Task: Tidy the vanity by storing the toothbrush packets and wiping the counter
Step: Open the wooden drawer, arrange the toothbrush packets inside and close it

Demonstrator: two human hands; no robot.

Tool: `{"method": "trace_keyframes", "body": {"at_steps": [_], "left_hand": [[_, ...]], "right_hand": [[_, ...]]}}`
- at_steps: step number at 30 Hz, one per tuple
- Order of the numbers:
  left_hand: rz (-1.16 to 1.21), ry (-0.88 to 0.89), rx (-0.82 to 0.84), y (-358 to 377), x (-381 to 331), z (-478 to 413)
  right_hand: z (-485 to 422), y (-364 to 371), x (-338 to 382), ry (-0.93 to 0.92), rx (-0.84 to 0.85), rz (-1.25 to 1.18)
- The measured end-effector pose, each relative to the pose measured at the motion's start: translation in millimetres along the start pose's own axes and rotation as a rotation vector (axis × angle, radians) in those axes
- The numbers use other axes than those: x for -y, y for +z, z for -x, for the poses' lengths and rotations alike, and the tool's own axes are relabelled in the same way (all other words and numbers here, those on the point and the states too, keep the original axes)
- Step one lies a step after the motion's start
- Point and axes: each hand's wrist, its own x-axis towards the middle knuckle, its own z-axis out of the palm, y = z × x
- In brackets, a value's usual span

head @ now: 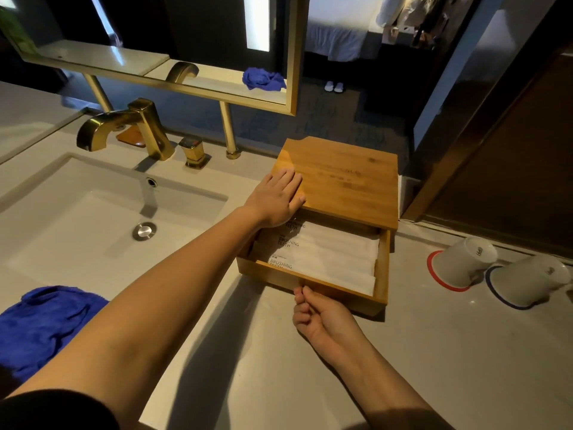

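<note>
A wooden box point(350, 181) stands on the pale counter point(434, 352), its drawer point(382, 271) pulled out toward me. White toothbrush packets point(335, 256) printed "BRUSHING TEETH" lie flat inside the drawer. My left hand point(276, 200) rests flat on the box's top at its near left corner, fingers spread. My right hand point(319, 315) is curled against the drawer's front panel, fingertips touching its lower edge. A crumpled blue cloth point(43, 324) lies on the counter at the near left, by the sink.
A white sink basin point(77, 231) with a gold faucet point(124, 125) fills the left. Two white cups, one point(462, 262) red-rimmed and the other point(527, 280) blue-rimmed, stand upside down to the right of the box. A gold-framed mirror point(291, 57) hangs behind.
</note>
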Motion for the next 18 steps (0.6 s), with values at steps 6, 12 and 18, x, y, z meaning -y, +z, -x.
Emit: {"method": "trace_keyframes", "body": {"at_steps": [6,12,18], "left_hand": [[0.009,-0.015,0.021,-0.7,-0.3,-0.2],[0.001,-0.024,0.073,-4.1,-0.7,-1.2],[0.0,-0.038,0.112,-6.5,-1.8,-1.7]], "right_hand": [[-1.3,-0.9,1.7,0.003,0.002,0.027],[-11.2,6.5,12.6,-0.183,-0.137,0.329],[-36.3,20.7,47.4,-0.285,-0.257,0.482]]}}
